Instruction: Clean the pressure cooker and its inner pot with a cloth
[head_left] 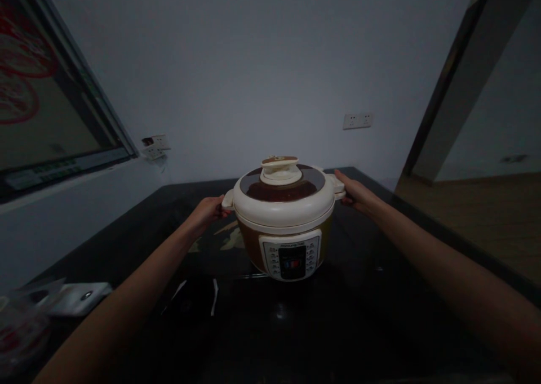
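An electric pressure cooker stands in the middle of the view, over the dark glossy table. It has a cream and brown lid with a raised knob, a golden-brown body and a control panel facing me. My left hand is closed on the cream side handle at its left. On the opposite side my right hand grips the other handle, thumb on top. Both arms reach forward, one on each side of the cooker. Whether its base rests on the table or hangs just above it I cannot tell.
At the left edge lie a white device and a clear plastic bag. A dark flat item with pale edges is near my left forearm. Wall sockets sit behind the table, and a window is at the left.
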A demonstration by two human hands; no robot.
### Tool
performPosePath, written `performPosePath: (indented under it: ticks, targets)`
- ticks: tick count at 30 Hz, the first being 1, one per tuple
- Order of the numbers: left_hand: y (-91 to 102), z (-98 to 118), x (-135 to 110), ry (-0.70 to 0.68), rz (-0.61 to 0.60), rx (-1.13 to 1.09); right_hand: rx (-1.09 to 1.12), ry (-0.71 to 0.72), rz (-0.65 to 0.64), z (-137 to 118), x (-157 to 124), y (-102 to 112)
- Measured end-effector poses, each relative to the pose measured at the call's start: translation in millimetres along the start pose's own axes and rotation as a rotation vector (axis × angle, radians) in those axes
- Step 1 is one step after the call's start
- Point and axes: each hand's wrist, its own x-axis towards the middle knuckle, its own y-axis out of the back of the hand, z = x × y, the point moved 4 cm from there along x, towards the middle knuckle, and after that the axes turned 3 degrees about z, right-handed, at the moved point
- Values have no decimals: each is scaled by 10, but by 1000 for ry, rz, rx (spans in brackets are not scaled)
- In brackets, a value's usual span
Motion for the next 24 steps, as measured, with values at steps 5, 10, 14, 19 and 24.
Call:
performPosePath:
  ticks: [5, 10, 14, 19, 24]
  targets:
    - [25, -57, 49, -22, -36, 30, 26, -24, 34, 11, -19, 4]
    - [77, -95, -8, -62, -75, 105, 22, -28, 116, 54, -96, 33]
    - [288, -230, -161, -70, -82, 196, -18, -11, 137, 166, -327, 123]
    - [884, -740, -472, -75, 8, 449, -317, 110, 130, 460, -926, 387]
    - [1311, -1319, -755, -43, 39, 731, -527, 119, -193, 802, -1672, 71]
